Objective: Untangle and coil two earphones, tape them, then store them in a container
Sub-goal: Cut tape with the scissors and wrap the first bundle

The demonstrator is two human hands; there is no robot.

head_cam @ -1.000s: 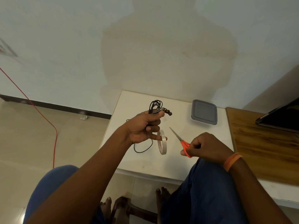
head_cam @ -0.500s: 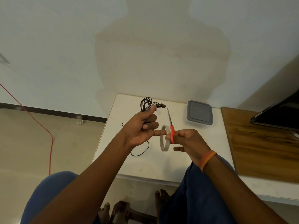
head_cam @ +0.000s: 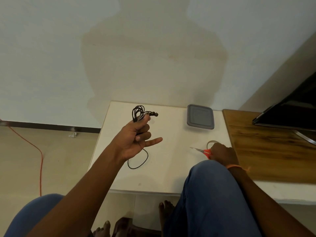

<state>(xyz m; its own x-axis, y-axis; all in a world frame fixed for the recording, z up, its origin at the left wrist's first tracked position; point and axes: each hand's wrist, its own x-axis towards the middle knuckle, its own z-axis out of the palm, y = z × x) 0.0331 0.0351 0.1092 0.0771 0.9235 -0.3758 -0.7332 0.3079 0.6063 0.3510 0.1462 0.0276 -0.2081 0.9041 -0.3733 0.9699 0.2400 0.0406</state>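
White low table (head_cam: 164,178) stands against a pale wall. Left hand (head_cam: 135,139) grips 1 coiled black earphone (head_cam: 138,112) raised, probably so the coil stays together. Right hand (head_cam: 222,153) grasps orange-handled scissors (head_cam: 204,151) beside the tape ring (head_cam: 211,142). Grey lidded container (head_cam: 200,116) waits closed.

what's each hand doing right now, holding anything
Left hand: grips the coiled black earphones, little finger sticking out.
Right hand: curled round the red-handled scissors down at the white table, beside the tape roll.
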